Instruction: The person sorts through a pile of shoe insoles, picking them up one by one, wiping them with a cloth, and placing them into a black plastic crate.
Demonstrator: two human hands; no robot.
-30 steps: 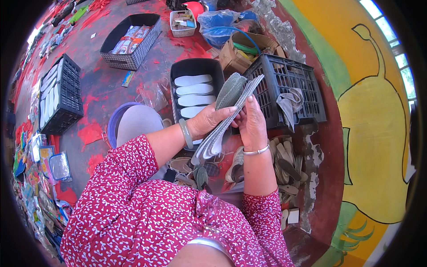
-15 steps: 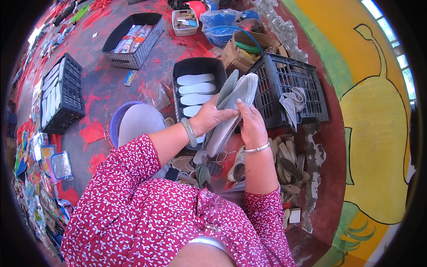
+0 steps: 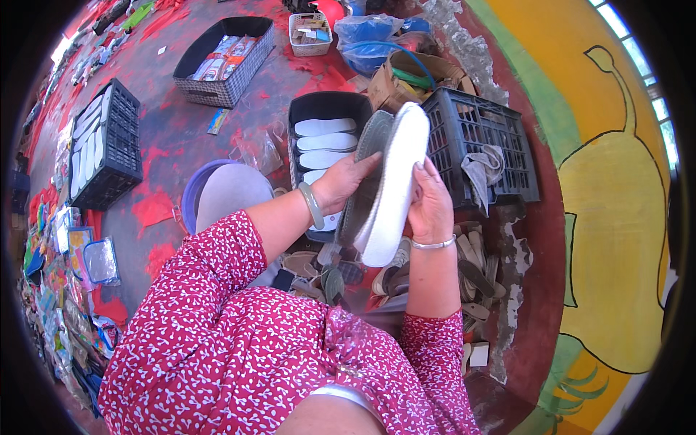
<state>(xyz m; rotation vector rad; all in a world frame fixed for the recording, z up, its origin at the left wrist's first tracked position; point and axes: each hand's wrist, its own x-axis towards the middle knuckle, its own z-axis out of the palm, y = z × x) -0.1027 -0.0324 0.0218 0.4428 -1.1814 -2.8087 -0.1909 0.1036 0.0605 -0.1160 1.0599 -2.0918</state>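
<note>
My left hand (image 3: 344, 181), wearing a pale green bangle, grips dark grey insoles (image 3: 371, 145) with the thumb across them. My right hand (image 3: 431, 203), with a silver bangle, is closed around the edge of white insoles (image 3: 396, 181) with a pale face toward me. Both bundles are held upright side by side, fanned apart at the top; how many layers each has cannot be made out. Just beyond my left hand stands a dark fabric box (image 3: 296, 109) holding several white insoles (image 3: 325, 142) laid in a row.
A dark plastic crate (image 3: 464, 123) with a grey rag (image 3: 481, 172) over its side stands right, near the painted wall (image 3: 616, 217). Another crate (image 3: 119, 145) of white insoles is left. A purple basin (image 3: 190, 203) sits beside my left forearm. Shoe pieces (image 3: 475, 268) lie below my hands.
The white insoles have turned in my right hand so their bright face shows, and moved apart from the grey ones. My right hand has shifted slightly right; my left hand keeps its grip.
</note>
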